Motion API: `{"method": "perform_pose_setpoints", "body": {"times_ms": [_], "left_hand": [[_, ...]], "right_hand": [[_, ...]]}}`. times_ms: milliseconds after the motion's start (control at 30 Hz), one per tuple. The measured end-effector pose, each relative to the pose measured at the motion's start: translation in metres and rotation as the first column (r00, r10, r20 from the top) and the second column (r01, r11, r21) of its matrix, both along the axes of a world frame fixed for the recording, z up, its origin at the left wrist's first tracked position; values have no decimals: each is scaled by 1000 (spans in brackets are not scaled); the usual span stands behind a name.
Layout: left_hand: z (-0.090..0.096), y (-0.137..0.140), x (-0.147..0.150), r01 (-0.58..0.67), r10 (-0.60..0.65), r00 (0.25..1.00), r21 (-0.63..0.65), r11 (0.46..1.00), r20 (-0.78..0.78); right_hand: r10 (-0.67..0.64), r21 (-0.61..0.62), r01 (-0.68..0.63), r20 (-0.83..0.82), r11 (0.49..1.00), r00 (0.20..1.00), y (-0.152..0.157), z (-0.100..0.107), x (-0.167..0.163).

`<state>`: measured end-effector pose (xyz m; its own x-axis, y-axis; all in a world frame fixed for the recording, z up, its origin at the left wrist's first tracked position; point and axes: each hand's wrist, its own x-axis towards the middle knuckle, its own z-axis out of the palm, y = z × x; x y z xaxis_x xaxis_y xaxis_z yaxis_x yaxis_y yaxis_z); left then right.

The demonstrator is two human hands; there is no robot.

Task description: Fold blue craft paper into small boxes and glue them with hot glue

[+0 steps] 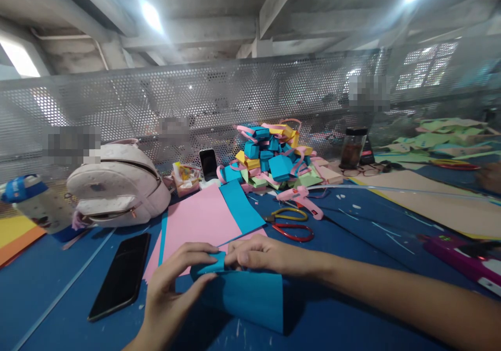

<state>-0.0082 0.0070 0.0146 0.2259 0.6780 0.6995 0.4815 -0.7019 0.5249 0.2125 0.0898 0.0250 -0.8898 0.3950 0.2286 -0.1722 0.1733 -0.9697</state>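
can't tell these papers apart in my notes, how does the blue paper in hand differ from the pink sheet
The held paper is blue, the pink sheet pale pink. The held paper bends over near its top, while the pink sheet lies flat. The left hand pinches the held paper; the pink sheet rests on the table. Both look plain.

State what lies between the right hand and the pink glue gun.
In the head view, scissors with one yellow and one red handle lie on the blue table between the right hand and the glue gun.
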Motion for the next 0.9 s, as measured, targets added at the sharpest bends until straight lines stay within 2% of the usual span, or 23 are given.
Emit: {"method": "perform_pose_setpoints", "body": {"times_ms": [100,233,333,433,567,733,900], "left_hand": [[-1,1,-1,-18,18,1000,-5,1000,11],[-2,3,-2,-45,45,999,-10,999,24],[-3,5,-2,-73,73,997,-6,997,28],[-3,5,-3,-79,79,997,-2,997,19],[-3,5,-4,-94,94,996,-23,995,-8],[-1,4,-2,-115,115,993,-6,993,-26],[1,3,0,-90,90,995,11,996,-44]], "right_hand": [[-21,-37,21,5,999,1000,0,-2,0],[-45,-19,46,19,999,999,0,2,2],[-63,28,62,27,998,998,1,8,6],[-92,153,83,51,985,994,4,13,8],[-206,332,174,63,927,977,6,13,8],[-360,386,324,21,864,933,0,10,5],[-403,468,392,-81,792,912,-4,7,5]]}}
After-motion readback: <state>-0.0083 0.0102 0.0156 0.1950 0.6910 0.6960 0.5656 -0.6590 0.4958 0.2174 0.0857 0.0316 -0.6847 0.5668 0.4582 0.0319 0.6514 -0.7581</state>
